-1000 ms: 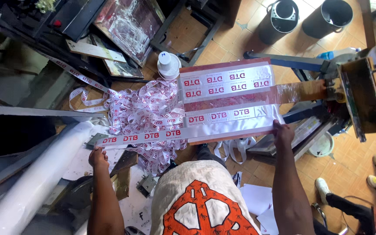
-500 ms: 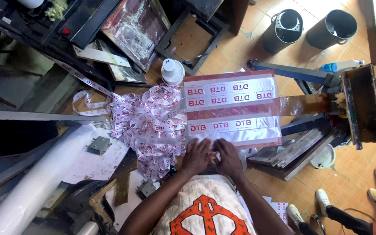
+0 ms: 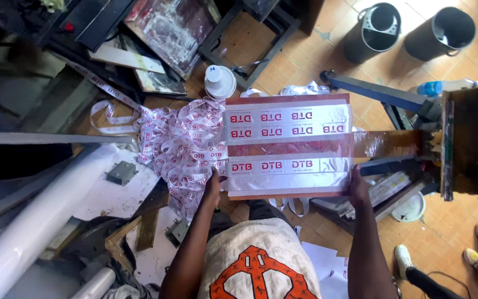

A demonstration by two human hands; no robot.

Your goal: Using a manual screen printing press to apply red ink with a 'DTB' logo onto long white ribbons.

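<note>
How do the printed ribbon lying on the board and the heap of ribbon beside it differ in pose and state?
The ribbon on the board lies flat in straight, parallel strips; the ribbon heap is a loose, tangled pile of loops. The flat strips sit between the left hand and right hand at the board's near edge; the heap spills off to the left, with the left hand touching it. Both are white ribbon with repeated red print.

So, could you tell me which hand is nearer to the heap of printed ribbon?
Left. The left hand touches the heap of printed ribbon at the board's left edge; the right hand is at its far corner.
</note>
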